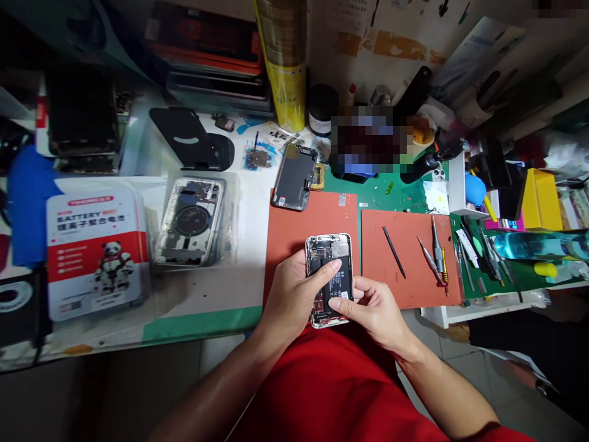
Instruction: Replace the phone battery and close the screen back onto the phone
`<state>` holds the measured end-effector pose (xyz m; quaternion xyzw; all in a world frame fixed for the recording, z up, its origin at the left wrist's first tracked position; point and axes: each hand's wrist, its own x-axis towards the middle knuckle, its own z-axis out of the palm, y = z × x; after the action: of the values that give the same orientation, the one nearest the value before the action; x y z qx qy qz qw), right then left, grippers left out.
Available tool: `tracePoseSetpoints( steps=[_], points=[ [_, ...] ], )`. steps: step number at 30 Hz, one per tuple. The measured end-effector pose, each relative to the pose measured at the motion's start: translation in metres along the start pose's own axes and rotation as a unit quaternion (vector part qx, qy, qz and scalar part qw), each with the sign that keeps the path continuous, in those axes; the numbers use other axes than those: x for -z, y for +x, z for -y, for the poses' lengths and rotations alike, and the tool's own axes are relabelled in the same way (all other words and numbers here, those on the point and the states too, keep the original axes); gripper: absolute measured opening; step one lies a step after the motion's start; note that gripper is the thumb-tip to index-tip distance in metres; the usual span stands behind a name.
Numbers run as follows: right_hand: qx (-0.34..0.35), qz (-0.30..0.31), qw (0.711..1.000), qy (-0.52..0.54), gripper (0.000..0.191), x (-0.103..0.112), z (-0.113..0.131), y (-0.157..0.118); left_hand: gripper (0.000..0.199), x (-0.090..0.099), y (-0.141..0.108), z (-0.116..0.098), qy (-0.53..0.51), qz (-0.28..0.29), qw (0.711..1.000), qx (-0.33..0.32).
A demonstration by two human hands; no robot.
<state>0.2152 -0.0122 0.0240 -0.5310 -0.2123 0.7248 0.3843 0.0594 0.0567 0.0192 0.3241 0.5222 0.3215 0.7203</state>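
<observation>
An opened smartphone (325,250) with a light frame is held in front of my red shirt, its black battery and circuit boards facing up. My left hand (292,291) grips its left side, the thumb lying across the battery. From the right, my right hand (375,310) holds the lower edge, thumb on the battery's lower part and fingers behind the frame. A detached phone screen (294,178) lies just beyond, partly over an orange-brown mat (289,230). On a second mat (372,288) are a dark pry stick (394,252), tweezers (430,261) and screwdrivers (437,245).
To the left stand a battery box (96,245) and an open phone housing (188,221) in a clear tray. A black phone stand (193,141) and a yellow cylinder (292,92) are behind. A water bottle (543,245) lies at right. Another person's dark sleeve (515,325) shows at lower right.
</observation>
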Motion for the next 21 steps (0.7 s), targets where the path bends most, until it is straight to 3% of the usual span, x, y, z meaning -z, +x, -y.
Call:
tracePoseSetpoints(
  steps=[4,11,21],
  points=[
    [0.013,-0.008,0.998,-0.053,0.039,-0.0021,0.0000,0.0017,0.037,-0.0004,0.0013,0.0035,0.005,-0.008,1.000,-0.003],
    [0.024,-0.018,0.998,-0.053,0.037,-0.0026,-0.0061,0.0012,0.035,0.0015,0.0018,0.0067,0.000,0.002,1.000,0.004],
    [0.020,-0.001,0.999,-0.045,0.051,-0.0028,-0.0051,0.0011,0.034,0.0042,0.0009,0.0022,-0.016,0.008,1.000,0.012]
  ],
)
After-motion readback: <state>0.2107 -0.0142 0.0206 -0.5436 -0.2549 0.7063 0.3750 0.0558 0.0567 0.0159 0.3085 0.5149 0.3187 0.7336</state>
